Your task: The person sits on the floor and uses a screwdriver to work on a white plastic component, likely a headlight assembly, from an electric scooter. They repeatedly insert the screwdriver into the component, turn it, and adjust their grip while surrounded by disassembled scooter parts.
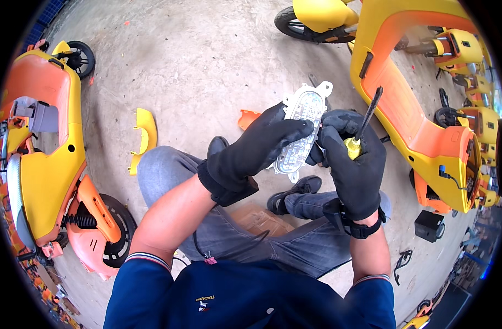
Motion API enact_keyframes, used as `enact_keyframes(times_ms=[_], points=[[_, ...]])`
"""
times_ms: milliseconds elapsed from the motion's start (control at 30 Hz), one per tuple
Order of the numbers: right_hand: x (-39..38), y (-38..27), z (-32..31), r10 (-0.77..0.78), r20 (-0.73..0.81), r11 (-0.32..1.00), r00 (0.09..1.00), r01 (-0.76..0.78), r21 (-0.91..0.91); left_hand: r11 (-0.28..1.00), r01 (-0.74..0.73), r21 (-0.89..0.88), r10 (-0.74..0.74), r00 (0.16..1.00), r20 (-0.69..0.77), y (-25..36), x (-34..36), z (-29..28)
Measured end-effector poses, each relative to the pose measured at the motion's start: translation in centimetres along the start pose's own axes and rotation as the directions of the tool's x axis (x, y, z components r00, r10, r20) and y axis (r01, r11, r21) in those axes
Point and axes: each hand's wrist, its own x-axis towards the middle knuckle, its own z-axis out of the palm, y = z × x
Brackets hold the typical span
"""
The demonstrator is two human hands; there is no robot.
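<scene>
My left hand point(267, 137), in a black glove, grips a clear and white scooter light unit point(301, 147) with the thumb across its face. The unit stands tilted above my lap, its mounting tabs showing at both ends. At its right edge is my right hand point(354, 156), also gloved. A screwdriver point(353, 146) with a yellow handle is held in that hand, its dark shaft pointing up and away. The right fingertips are behind or against the unit's edge, so what they touch there is hidden.
Yellow and orange scooters stand left point(48, 181) and right point(393, 98). A curved yellow panel point(145, 137) and an orange piece point(247, 118) lie on the concrete floor. Flattened cardboard point(262, 219) is under my legs. A black box point(429, 226) and a black cable point(402, 265) lie at right.
</scene>
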Motion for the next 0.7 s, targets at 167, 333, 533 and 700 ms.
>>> enact_keyframes(times_ms=[167,333,533,700], points=[[0.0,0.2,-0.1,-0.007,0.011,1.0,1.0,0.007,0.016,1.0,-0.011,0.019,0.011,1.0,0.017,-0.1,0.1,-0.1],[0.0,0.6,-0.2,-0.044,0.011,0.999,0.999,0.044,-0.002,1.0,-0.013,0.024,0.013,1.0,0.007,0.0,0.0,0.2],[0.3,-0.7,-0.2,-0.104,0.001,0.978,0.995,0.103,-0.179,0.989,-0.075,0.126,0.069,0.997,0.045,-0.4,0.3,0.7],[0.5,0.3,-0.4,-0.255,0.026,0.9,0.966,0.247,-0.36,0.919,-0.205,0.337,0.182,0.978,0.097,-1.3,0.2,0.9]])
